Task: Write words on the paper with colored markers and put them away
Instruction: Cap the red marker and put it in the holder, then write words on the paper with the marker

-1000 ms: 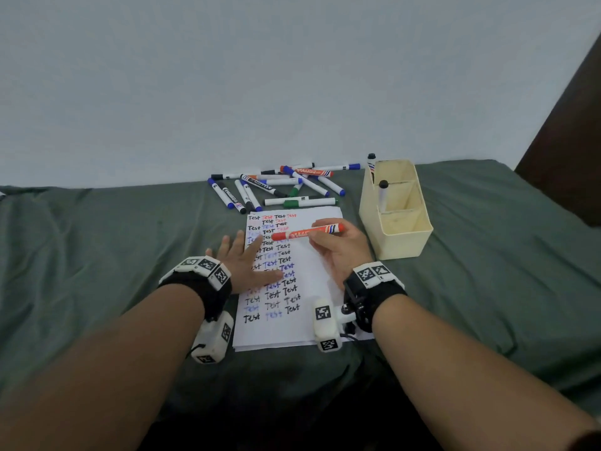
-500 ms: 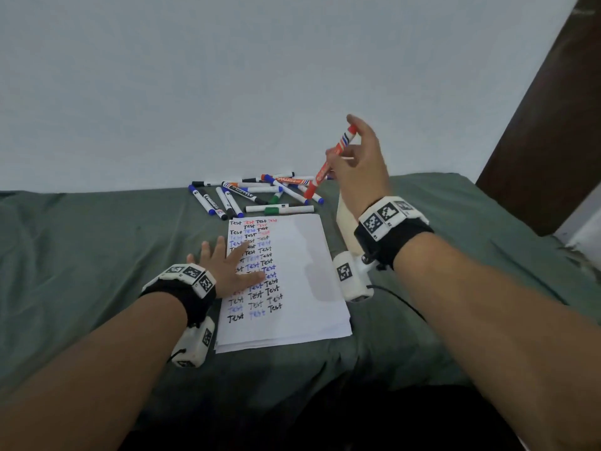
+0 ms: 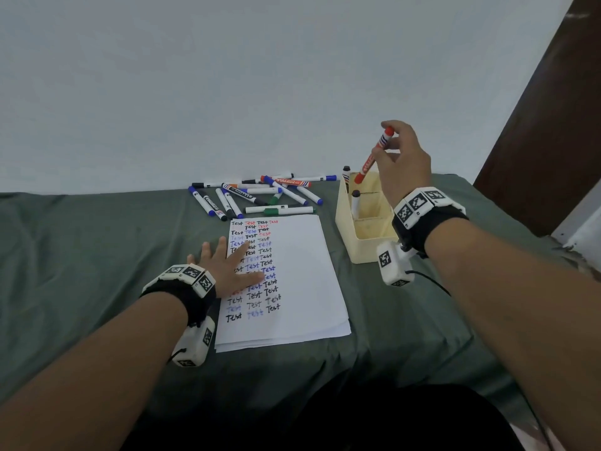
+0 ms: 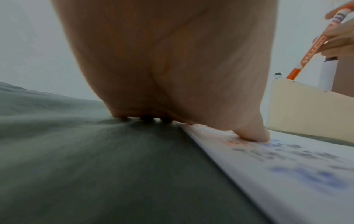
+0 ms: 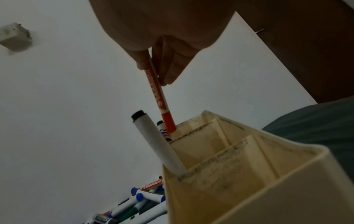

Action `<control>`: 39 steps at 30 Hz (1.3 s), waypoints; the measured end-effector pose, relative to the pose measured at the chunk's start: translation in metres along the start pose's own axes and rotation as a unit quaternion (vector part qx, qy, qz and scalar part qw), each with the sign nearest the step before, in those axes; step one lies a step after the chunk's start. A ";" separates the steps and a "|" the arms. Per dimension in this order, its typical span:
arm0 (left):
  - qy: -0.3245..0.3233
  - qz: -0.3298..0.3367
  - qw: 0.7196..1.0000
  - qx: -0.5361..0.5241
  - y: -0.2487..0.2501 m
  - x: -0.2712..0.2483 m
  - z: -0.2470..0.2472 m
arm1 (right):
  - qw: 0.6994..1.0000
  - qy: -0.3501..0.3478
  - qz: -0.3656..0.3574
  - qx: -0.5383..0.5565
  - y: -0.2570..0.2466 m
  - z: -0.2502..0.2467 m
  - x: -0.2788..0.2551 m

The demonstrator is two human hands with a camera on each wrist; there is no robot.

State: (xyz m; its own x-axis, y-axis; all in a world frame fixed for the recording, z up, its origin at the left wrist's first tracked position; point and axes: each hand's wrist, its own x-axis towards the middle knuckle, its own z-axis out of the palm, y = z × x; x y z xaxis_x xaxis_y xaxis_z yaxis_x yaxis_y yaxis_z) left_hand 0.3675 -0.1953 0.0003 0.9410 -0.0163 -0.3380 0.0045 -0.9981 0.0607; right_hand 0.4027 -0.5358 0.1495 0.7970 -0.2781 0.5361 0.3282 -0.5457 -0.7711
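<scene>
My right hand (image 3: 398, 154) pinches a capped red marker (image 3: 374, 154) (image 5: 159, 97) nearly upright, cap end down at the far compartment of the cream holder (image 3: 364, 252) (image 5: 249, 189). Two markers stand in the holder: one with a black end (image 3: 355, 203) (image 5: 159, 144) in the middle compartment, another (image 3: 346, 177) at the far one. My left hand (image 3: 227, 265) lies flat with spread fingers on the left edge of the white paper (image 3: 302, 288) (image 4: 287, 174), which bears columns of "Test" in black, blue and red.
A loose pile of several markers (image 3: 260, 193) (image 5: 134, 206) with blue, black, green and red caps lies beyond the paper by the wall. Everything rests on a green sheet (image 3: 81, 255). A dark wooden panel (image 3: 546, 109) stands at the right.
My right hand carried the red marker up from over the paper and right, then down, so its cap end now sits at the holder's far compartment. The left hand stays on the paper.
</scene>
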 end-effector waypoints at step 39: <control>0.102 0.021 0.994 -0.019 -0.017 0.016 -0.028 | 0.750 -0.518 -0.060 -0.407 0.037 0.149 -0.091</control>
State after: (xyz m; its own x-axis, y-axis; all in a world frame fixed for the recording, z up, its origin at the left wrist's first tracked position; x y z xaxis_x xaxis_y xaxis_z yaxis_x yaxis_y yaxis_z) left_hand 0.3918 -0.1767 0.0207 0.9897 -0.0411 -0.1370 -0.0264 -0.9938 0.1078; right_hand 0.4181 -0.4125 0.0212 0.8906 0.3456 -0.2957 0.3476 -0.9364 -0.0476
